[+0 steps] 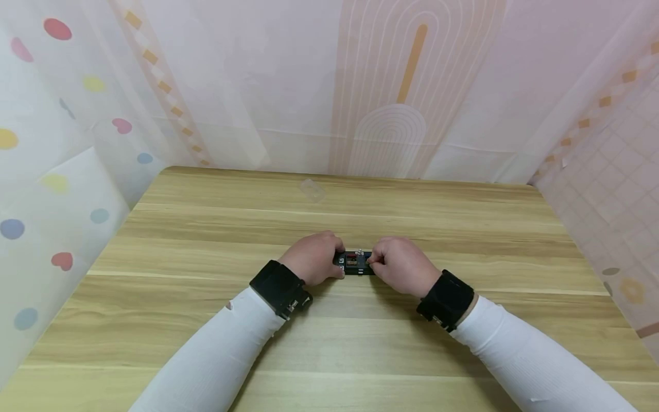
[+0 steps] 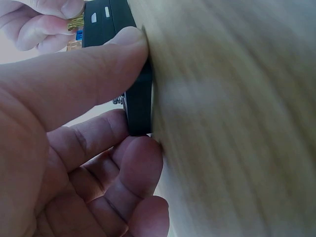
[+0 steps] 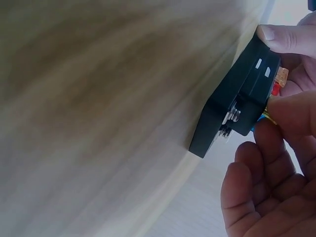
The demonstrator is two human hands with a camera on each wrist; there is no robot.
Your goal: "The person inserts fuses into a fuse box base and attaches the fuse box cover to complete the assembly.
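Note:
A small black box point(image 1: 354, 263) with red and orange inserts lies flat on the wooden table point(image 1: 206, 229) at its middle. My left hand point(image 1: 329, 264) grips the box's left end. In the left wrist view its thumb point(image 2: 103, 61) presses one edge of the box point(image 2: 139, 106) and curled fingers point(image 2: 140, 158) hold the opposite side. My right hand point(image 1: 374, 261) is at the right end and pinches a small yellow part point(image 2: 75, 22) on top of the box. The right wrist view shows the box point(image 3: 232, 106) on edge, orange and red inserts point(image 3: 279, 79), and the right fingers point(image 3: 286, 113) beside them.
A small clear object point(image 1: 312, 189) lies on the table behind the box. Patterned translucent curtains point(image 1: 360, 86) close in the table's back and both sides. Black wrist straps point(image 1: 280, 288) sit on white sleeves.

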